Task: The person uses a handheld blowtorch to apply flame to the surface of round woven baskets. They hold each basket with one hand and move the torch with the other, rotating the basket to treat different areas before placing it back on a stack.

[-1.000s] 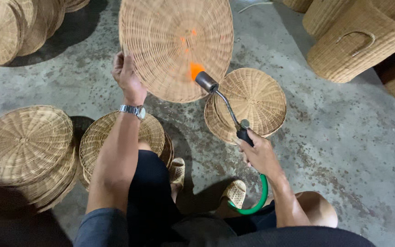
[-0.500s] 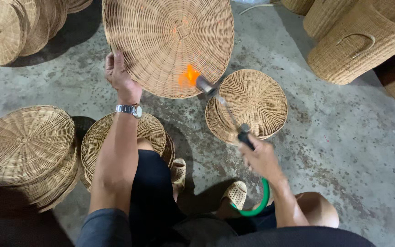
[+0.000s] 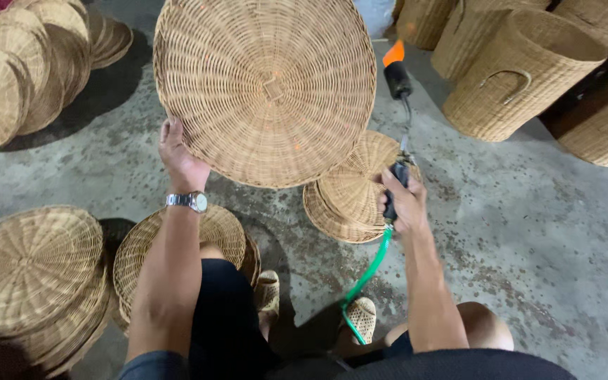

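Note:
My left hand (image 3: 181,160) grips the lower left rim of a large round wicker tray (image 3: 265,88), holding it tilted up in front of me. My right hand (image 3: 404,203) is closed around the black handle of a gas torch (image 3: 397,83) fed by a green hose (image 3: 364,281). The torch's metal tube points up and away, and a small orange flame burns at its nozzle beside the tray's right edge. A silver wristwatch (image 3: 188,201) sits on my left wrist.
Below the torch lies a stack of round wicker trays (image 3: 350,193). More stacks lie at lower left (image 3: 33,271), by my left knee (image 3: 177,243) and at top left (image 3: 26,63). Tall wicker baskets (image 3: 522,70) stand at top right. The floor is stained concrete.
The torch has swung from the tray's lower face out to its right edge, pointing upward. The tray has come closer and turned more upright in my left hand.

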